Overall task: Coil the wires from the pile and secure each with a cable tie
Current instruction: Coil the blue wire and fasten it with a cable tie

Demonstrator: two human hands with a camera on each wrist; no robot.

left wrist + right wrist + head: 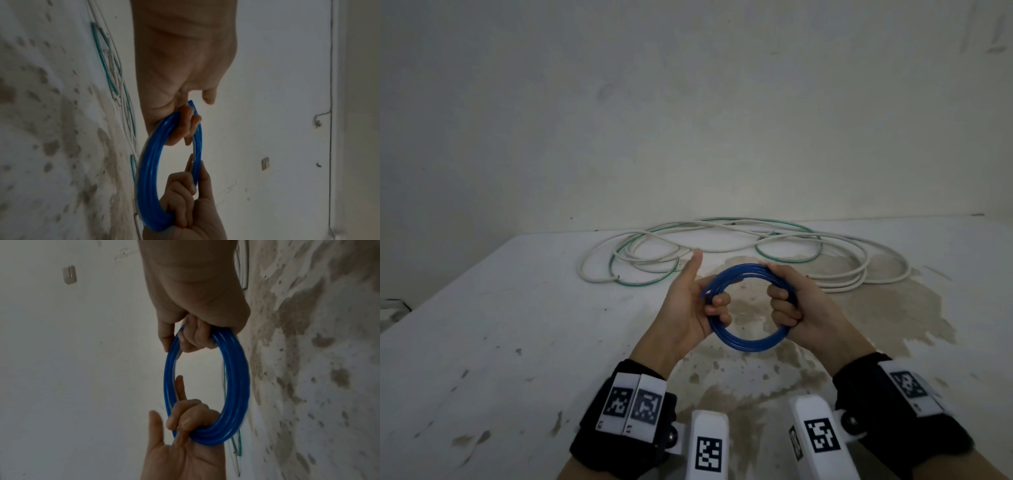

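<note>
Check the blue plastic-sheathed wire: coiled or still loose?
Coiled. The blue plastic-sheathed wire forms a stacked round loop, gripped by left hand and right hand. No tie visible on it.

The wire coil (750, 305) is above the surface (500, 325), between both hands; the wire pile (739, 251) lies behind it, near the wall (688, 102).

A white table (482, 325) with brownish stains and scattered dark specks stands against a plain, scuffed off-white wall (688, 102). The light is dim and greyish. A small pale wall switch (69, 274) sits on another wall, near a thin cord (330, 81) running down it.
</note>
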